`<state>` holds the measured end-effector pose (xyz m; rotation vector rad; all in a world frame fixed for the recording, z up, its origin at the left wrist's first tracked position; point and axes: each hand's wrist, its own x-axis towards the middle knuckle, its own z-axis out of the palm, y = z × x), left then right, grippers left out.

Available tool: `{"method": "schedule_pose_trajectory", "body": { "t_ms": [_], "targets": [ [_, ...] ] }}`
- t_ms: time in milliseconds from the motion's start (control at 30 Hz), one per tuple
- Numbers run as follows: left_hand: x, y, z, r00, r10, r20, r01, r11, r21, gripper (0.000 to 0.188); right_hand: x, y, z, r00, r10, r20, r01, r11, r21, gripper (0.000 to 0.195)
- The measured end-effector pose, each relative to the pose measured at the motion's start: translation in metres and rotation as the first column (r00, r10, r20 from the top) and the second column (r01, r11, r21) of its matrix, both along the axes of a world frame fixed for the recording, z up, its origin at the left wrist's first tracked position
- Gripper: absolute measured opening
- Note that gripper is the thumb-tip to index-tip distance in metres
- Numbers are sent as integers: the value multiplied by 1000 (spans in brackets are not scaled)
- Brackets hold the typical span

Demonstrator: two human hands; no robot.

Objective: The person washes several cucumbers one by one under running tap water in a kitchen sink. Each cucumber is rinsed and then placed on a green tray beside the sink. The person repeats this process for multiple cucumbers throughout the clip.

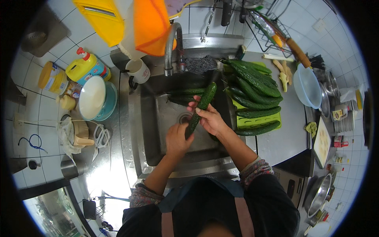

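Note:
Over the stainless steel sink (171,154), both hands are on one dark green cucumber (206,96) that slants up to the right. My left hand (177,139) grips its lower end. My right hand (210,118) wraps round the middle, thumb on top. Below and behind it, more cucumbers (186,92) lie in the sink, partly hidden by the held one and my fingers. To the right, several cucumbers (254,86) are piled on a light green slotted tray (244,122). The curved faucet (168,71) stands at the back of the sink; I cannot tell whether water runs.
A white mug (140,72) stands at the sink's back left corner. Left of it are stacked bowls (92,97), a yellow detergent bottle (86,68) and white scissors (101,137). Ginger (284,74) and a blue plastic bowl (306,86) are on the right. An orange cloth (152,28) hangs behind.

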<state>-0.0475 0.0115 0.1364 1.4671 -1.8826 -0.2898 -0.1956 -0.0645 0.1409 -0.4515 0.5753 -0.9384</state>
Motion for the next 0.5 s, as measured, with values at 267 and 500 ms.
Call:
{"method": "schedule_pose_trajectory", "body": {
  "t_ms": [267, 500],
  "targets": [
    [-14, 6, 5, 764, 101, -638, 325, 793, 515, 32, -8, 7, 5, 993, 86, -77, -93, 991, -93, 57],
    [-24, 4, -20, 778, -241, -580, 564, 676, 475, 43, -60, 18, 54, 466, -263, -845, -616, 589, -523, 44]
  ]
}}
